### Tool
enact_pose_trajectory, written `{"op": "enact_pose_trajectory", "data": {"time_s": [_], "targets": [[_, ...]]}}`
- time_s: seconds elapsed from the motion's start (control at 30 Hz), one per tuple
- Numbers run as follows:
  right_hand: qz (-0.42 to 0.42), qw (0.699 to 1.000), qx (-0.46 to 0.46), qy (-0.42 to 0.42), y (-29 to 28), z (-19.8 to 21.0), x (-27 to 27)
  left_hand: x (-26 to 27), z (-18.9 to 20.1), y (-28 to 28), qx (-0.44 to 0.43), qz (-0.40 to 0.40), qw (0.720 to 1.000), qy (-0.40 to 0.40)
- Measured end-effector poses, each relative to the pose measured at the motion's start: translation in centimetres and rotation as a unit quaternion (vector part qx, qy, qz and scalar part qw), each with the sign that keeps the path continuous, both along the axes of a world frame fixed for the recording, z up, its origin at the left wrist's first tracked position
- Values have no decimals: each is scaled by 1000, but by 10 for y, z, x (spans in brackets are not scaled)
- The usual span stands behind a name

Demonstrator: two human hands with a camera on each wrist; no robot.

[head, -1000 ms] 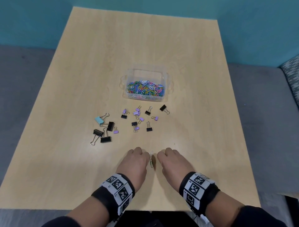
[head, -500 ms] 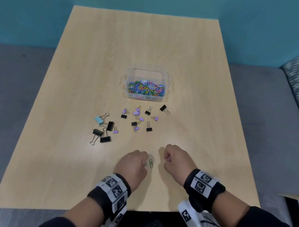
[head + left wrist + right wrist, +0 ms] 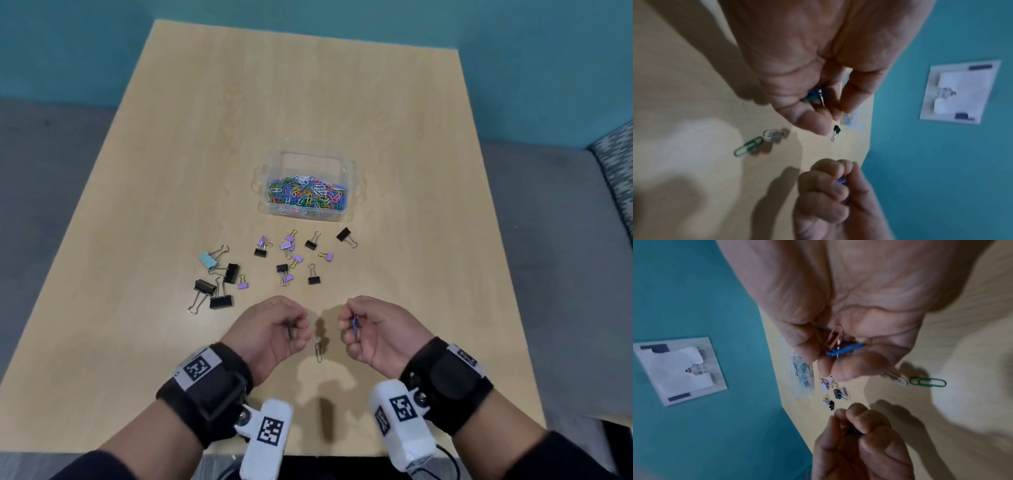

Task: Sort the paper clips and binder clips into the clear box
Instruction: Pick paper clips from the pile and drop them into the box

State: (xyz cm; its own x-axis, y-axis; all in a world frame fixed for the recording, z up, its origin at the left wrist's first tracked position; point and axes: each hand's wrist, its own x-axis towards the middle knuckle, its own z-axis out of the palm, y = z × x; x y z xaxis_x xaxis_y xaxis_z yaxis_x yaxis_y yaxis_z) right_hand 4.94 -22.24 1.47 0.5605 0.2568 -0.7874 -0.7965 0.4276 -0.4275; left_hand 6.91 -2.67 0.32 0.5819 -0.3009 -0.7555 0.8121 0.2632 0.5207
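Observation:
The clear box (image 3: 353, 168) sits mid-table, holding many coloured paper clips (image 3: 306, 194). Several black, purple and teal binder clips (image 3: 222, 301) lie scattered in front of it. My left hand (image 3: 294, 330) hovers near the front edge, its fingers curled round blue and green paper clips (image 3: 817, 95). Beside it, my right hand (image 3: 349, 323) pinches a pink paper clip (image 3: 835, 337) and a blue paper clip (image 3: 844, 348). Between the two hands a green paper clip (image 3: 319, 353) and a white paper clip (image 3: 317, 340) lie on the table.
The wooden table (image 3: 428, 274) stands against a teal wall, with grey floor on both sides. A patterned cushion (image 3: 616, 164) shows at the far right. Bare tabletop lies behind the box and right of the clips.
Both hands have risen from the table and rolled palms inward, each now holding paper clips. The green and white paper clips stay on the table between them.

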Motion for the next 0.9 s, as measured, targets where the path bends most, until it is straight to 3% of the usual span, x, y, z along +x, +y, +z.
{"op": "enact_pose_trajectory", "data": {"time_s": [0.03, 0.07, 0.1, 0.17, 0.2, 0.23, 0.3, 0.43, 0.53, 0.73, 0.9], "targets": [[7, 999, -35, -5, 1, -4, 0, 0, -6, -3, 79, -45, 995, -36], [24, 996, -81, -13, 1, -8, -1, -1, -11, -7, 182, -119, 972, -88], [51, 989, -135, -28, 0, -12, -3, -2, -15, -10, 289, -215, 920, -152], [114, 964, -235, -55, 3, -17, -7, -8, -15, -18, 439, -385, 769, -260], [138, 950, -270, -68, 4, -19, -8, -11, -16, -21, 471, -427, 716, -291], [165, 934, -304, -91, 5, -19, -9, -15, -15, -24, 483, -444, 689, -307], [249, 873, -380, -178, 6, -20, -8, -21, -19, -27, 493, -452, 672, -318], [475, 678, -471, -305, 13, -24, 1, -28, -18, -27, 497, -443, 677, -313], [549, 603, -469, -340, 20, -26, 14, -27, -15, -23, 489, -439, 694, -295], [597, 548, -486, -327, 29, -29, 25, -23, -12, -18, 489, -478, 665, -300], [587, 565, -493, -306, 35, -28, 25, -24, -15, -21, 487, -473, 660, -322]]}}
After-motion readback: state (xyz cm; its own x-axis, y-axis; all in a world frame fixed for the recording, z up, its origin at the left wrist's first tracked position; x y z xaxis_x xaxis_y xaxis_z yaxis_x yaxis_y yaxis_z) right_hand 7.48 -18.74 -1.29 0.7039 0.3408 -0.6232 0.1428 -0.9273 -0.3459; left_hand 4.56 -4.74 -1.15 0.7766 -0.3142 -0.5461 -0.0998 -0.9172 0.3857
